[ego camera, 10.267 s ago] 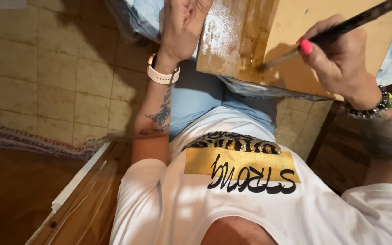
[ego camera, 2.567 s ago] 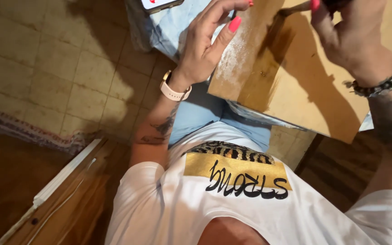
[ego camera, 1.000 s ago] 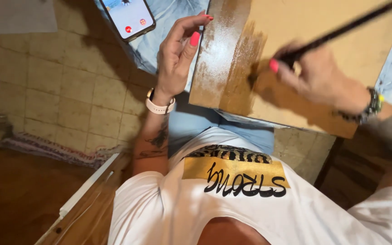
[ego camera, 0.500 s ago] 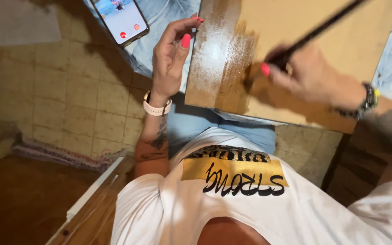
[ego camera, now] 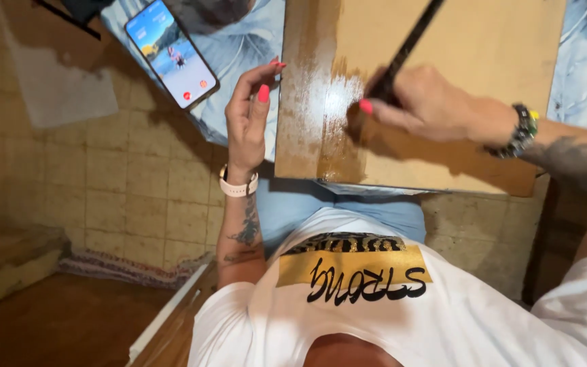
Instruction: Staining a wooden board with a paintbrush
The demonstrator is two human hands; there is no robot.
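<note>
We are partway through brushing a dark glossy coat onto the wooden board (ego camera: 443,88), which lies flat on the leaf-patterned cloth (ego camera: 585,61) covering the counter, right in front of our body. Our right hand (ego camera: 429,105) has its fingers (ego camera: 375,109) clenched around the black handle of the brush (ego camera: 409,44), with the bristle end hidden behind the hand, about where wet meets dry. Only the left strip of the board (ego camera: 307,102) looks coated and shiny; the wider part to the right is bare pale wood, so we judge the job to be at an early stage.

Our left hand (ego camera: 253,115) stands beside the board's left edge, fingers released and extended, the tips touching or almost touching that edge; we cannot tell which. It holds nothing and seems to steady the panel. A phone (ego camera: 171,53) with a lit screen lies on the cloth just beyond that hand, apart from the board.

The next move, as we judge it, calls for drawing the brush in long strokes along the grain, overlapping the wet edge, while our left hand keeps the board from sliding and stays clear of the fresh coat.
</note>
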